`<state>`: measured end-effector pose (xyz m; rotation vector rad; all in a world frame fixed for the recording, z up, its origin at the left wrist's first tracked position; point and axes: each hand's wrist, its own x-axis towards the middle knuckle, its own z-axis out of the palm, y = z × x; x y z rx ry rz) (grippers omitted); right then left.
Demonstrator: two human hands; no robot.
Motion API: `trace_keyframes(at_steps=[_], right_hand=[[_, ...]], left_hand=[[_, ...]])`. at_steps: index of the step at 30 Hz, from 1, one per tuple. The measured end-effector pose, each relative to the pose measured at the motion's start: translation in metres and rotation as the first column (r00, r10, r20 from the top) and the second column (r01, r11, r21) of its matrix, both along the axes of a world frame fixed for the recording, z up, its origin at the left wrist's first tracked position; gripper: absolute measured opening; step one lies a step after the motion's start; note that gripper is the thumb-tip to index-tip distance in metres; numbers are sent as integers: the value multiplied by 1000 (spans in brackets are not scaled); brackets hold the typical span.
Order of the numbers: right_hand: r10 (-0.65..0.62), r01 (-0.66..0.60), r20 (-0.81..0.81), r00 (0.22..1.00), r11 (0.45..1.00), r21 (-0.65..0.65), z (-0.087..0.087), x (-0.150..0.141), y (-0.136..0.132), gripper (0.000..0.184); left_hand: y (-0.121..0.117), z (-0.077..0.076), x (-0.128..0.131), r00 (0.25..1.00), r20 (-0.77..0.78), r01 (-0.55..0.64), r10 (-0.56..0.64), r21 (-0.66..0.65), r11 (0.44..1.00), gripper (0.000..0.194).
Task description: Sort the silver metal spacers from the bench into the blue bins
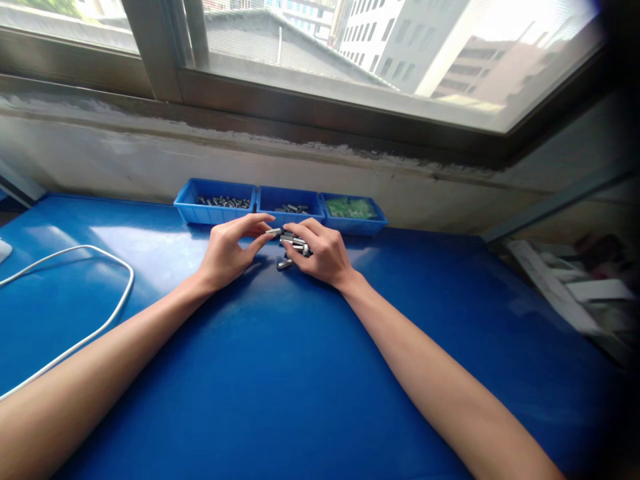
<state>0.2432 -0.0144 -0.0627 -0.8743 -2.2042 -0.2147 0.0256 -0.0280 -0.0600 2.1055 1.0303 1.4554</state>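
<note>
In the middle of the table, my left hand pinches a short silver metal piece between thumb and forefinger. Just to its right, my right hand curls over a small heap of similar silver and dark metal pieces, with several between its thumb and fingers. Part of this heap is hidden by the right fingers. One loose metal piece lies on the blue tabletop, a little nearer to me than the heap. The exact kind of these pieces is too small to make out.
Behind my hands stand three joined blue bins: the left bin with many small metal parts, the middle bin with longer metal pieces, the right bin with green packets. A white cable curves across the blue table at left.
</note>
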Motion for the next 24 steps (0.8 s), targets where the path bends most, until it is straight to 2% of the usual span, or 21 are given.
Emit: trace_keyframes(at_steps=[3, 6, 11, 14, 17, 20, 22, 24], right_hand=[[26, -36, 112, 993, 996, 84, -1, 0, 0, 24], [12, -24, 118, 993, 994, 106, -2, 1, 1, 23], [12, -27, 129, 992, 994, 109, -2, 0, 1, 24], [-38, 25, 109, 993, 993, 117, -2, 0, 1, 24], [-208, 213, -64, 976, 972, 97, -3, 1, 3, 25], [-392, 405, -263, 881, 914, -6, -5, 6, 9, 29], [-467, 463, -323, 823, 881, -95, -6, 9, 14, 31], [-503, 472, -340, 795, 864, -175, -7, 11, 17, 32]], left_hand=[[-1, 0, 0, 996, 70, 69, -61, -123, 990, 32], [-1, 0, 0, 992, 98, 97, -80, -181, 979, 34], [-2, 2, 1, 989, 89, 131, -114, -207, 970, 34], [-2, 3, 3, 993, 70, 110, -99, -164, 980, 32], [0, 4, 4, 999, -37, 2, -5, -69, 998, 26], [3, 2, 2, 958, -188, -212, 217, 46, 976, 16], [4, -1, 0, 910, -263, -309, 322, 88, 947, 14], [4, -4, -1, 869, -342, -347, 358, 95, 933, 17]])
